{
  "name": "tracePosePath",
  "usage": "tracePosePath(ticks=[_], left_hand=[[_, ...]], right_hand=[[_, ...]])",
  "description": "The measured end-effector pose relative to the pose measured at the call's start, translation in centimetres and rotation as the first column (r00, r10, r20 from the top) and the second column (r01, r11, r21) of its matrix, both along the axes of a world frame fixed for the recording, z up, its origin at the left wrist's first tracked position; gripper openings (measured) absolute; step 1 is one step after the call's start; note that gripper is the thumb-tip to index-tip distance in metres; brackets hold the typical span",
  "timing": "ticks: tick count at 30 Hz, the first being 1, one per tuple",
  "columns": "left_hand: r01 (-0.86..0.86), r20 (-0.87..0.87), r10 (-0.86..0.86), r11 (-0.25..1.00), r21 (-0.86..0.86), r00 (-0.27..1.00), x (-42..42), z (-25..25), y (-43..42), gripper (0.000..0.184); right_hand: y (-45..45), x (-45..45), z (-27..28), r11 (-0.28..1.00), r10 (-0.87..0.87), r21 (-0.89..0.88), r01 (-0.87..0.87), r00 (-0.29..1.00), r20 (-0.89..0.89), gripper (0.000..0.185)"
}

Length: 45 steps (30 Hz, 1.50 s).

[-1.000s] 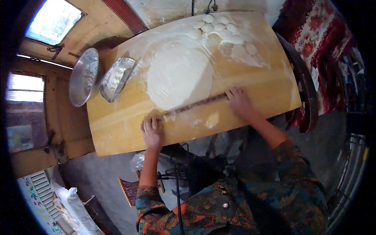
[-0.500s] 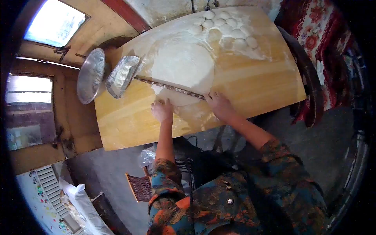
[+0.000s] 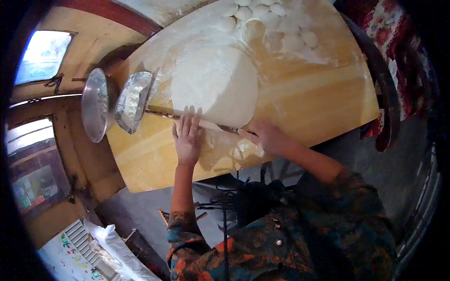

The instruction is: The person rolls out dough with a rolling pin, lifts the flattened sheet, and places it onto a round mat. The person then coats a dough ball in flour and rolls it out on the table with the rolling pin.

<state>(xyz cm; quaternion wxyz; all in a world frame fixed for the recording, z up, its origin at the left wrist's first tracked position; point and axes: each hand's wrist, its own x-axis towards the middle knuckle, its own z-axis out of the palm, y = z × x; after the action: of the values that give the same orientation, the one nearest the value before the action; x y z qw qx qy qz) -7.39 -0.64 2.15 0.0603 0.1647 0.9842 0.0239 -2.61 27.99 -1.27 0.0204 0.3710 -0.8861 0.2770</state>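
Observation:
A large flat round sheet of dough (image 3: 213, 84) lies on the floured wooden board (image 3: 304, 96). Along its near edge runs a dark thin rolling pin (image 3: 161, 114), with part of the dough's edge over its middle. My left hand (image 3: 188, 138) rests flat across the pin and the dough edge, fingers spread and pointing away from me. At the pin's right end, my right hand (image 3: 266, 137) is closed round it, slightly blurred.
Several small dough pieces (image 3: 271, 19) sit at the board's far side. A foil-like tray (image 3: 132, 102) with flour stands on the left, beside a metal bowl (image 3: 95, 105). Patterned red cloth (image 3: 408, 61) hangs at the right.
The pin has gone from lying across the dough to its near edge. My left hand has moved from beside the dough onto the pin, fingers now stretched out; my right hand still holds its end.

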Motion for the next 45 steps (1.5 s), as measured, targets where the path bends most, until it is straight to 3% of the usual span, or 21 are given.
tracePosePath(ticks=[3, 6, 7, 8, 10, 12, 15, 18, 23, 24, 27, 30, 31, 32, 37, 39, 40, 41, 42, 44, 45], left_hand=[[0.018, -0.021, -0.018, 1.0, -0.011, 1.0, -0.9, -0.9, 0.6, 0.062], [0.061, -0.179, -0.036, 0.989, 0.134, 0.983, -6.4, -0.7, 5.8, 0.057], [0.025, -0.18, 0.062, 0.896, 0.444, 0.982, -8.4, -1.6, 7.2, 0.054], [-0.004, -0.153, 0.158, 0.707, 0.707, 0.976, -10.3, -2.5, 8.5, 0.052], [-0.078, -0.02, 0.191, 0.491, 0.868, 0.981, -11.3, -4.0, 7.9, 0.045], [-0.181, 0.146, 0.106, 0.589, 0.788, 0.984, -11.6, -4.8, 5.3, 0.037], [0.241, -0.227, -0.158, 0.88, 0.408, 0.961, -5.5, -2.0, 4.7, 0.027], [0.249, -0.108, -0.224, 0.879, 0.406, 0.968, 1.1, -0.9, 5.7, 0.032], [0.255, -0.003, -0.283, 0.858, 0.445, 0.959, 7.2, -1.2, 5.9, 0.041], [0.242, -0.005, -0.254, 0.914, 0.326, 0.967, 6.7, 0.5, 6.5, 0.045], [0.114, -0.135, -0.065, 0.91, 0.398, 0.989, 5.7, 1.5, 6.1, 0.046], [0.038, -0.034, -0.028, 0.942, 0.334, 0.999, 7.4, 1.0, 4.3, 0.057], [0.02, -0.018, -0.015, 0.941, 0.337, 1.0, 7.4, -0.1, 4.0, 0.06], [-0.036, 0.052, 0.025, 0.978, 0.203, 0.998, 7.0, -1.9, 3.9, 0.071], [-0.098, -0.225, 0.122, 0.988, 0.116, 0.967, -6.1, -3.8, 3.4, 0.07], [-0.12, -0.307, 0.142, 0.989, 0.092, 0.941, -9.0, -5.1, 2.7, 0.068], [-0.071, -0.186, 0.08, 0.996, 0.054, 0.979, -7.6, -2.8, 3.3, 0.067], [-0.021, -0.2, 0.034, 0.998, 0.065, 0.979, -5.0, -3.6, 2.7, 0.07], [-0.042, -0.104, 0.063, 0.98, 0.193, 0.993, -2.0, -2.2, 3.2, 0.071], [-0.028, 0.049, 0.016, 0.968, 0.251, 0.999, 4.9, -2.0, 2.6, 0.073], [-0.036, 0.076, 0.021, 0.978, 0.205, 0.997, 4.2, -2.5, 2.4, 0.074]], right_hand=[[-0.7, -0.4, 0.1, 0.996, -0.076, -0.038, 0.076, 0.997, 0.001, 0.051], [-2.9, -3.6, 2.2, 0.966, -0.26, -0.004, 0.26, 0.964, -0.05, 0.046], [-4.0, -5.0, 1.8, 0.947, -0.317, 0.027, 0.319, 0.946, -0.063, 0.045], [-5.0, -6.6, 1.1, 0.925, -0.371, 0.055, 0.375, 0.925, -0.081, 0.044], [-5.0, -8.6, 0.0, 0.918, -0.375, 0.1, 0.384, 0.922, -0.099, 0.041], [-4.1, -9.3, -0.5, 0.946, -0.282, 0.142, 0.293, 0.955, -0.092, 0.037], [-1.5, -7.3, -2.1, 0.973, -0.227, -0.007, 0.232, 0.946, -0.231, 0.037], [2.6, -2.3, -0.2, 0.995, -0.078, 0.054, 0.081, 0.996, -0.05, 0.039], [3.1, 4.5, 0.6, 0.93, -0.155, 0.298, 0.217, 0.964, -0.217, 0.051], [2.4, 4.9, 0.7, 0.897, -0.18, 0.364, 0.251, 0.959, -0.218, 0.054], [0.4, 0.5, 3.7, 0.86, -0.437, 0.249, 0.446, 0.895, -0.093, 0.065], [1.2, 1.5, 3.7, 0.878, -0.35, 0.375, 0.297, 0.933, 0.081, 0.071], [1.2, 0.6, 3.2, 0.87, -0.338, 0.389, 0.302, 0.941, 0.025, 0.072], [1.3, -0.2, 2.6, 0.861, -0.322, 0.407, 0.305, 0.946, -0.027, 0.072], [-1.3, -13.6, -0.2, 0.808, -0.507, 0.275, 0.521, 0.853, -0.125, 0.07], [-1.1, -14.0, -0.1, 0.825, -0.457, 0.279, 0.492, 0.87, -0.185, 0.07], [-0.4, -13.7, 0.1, 0.83, -0.431, 0.289, 0.478, 0.877, -0.211, 0.07], [0.6, -11.6, 0.5, 0.863, -0.369, 0.301, 0.405, 0.913, -0.171, 0.069], [1.8, -8.3, 1.0, 0.892, -0.304, 0.312, 0.328, 0.944, -0.126, 0.069], [3.7, -2.5, 1.1, 0.848, -0.168, 0.508, 0.153, 0.986, -0.018, 0.064], [3.5, -3.1, 0.8, 0.837, -0.175, 0.521, 0.17, 0.984, -0.039, 0.064]])
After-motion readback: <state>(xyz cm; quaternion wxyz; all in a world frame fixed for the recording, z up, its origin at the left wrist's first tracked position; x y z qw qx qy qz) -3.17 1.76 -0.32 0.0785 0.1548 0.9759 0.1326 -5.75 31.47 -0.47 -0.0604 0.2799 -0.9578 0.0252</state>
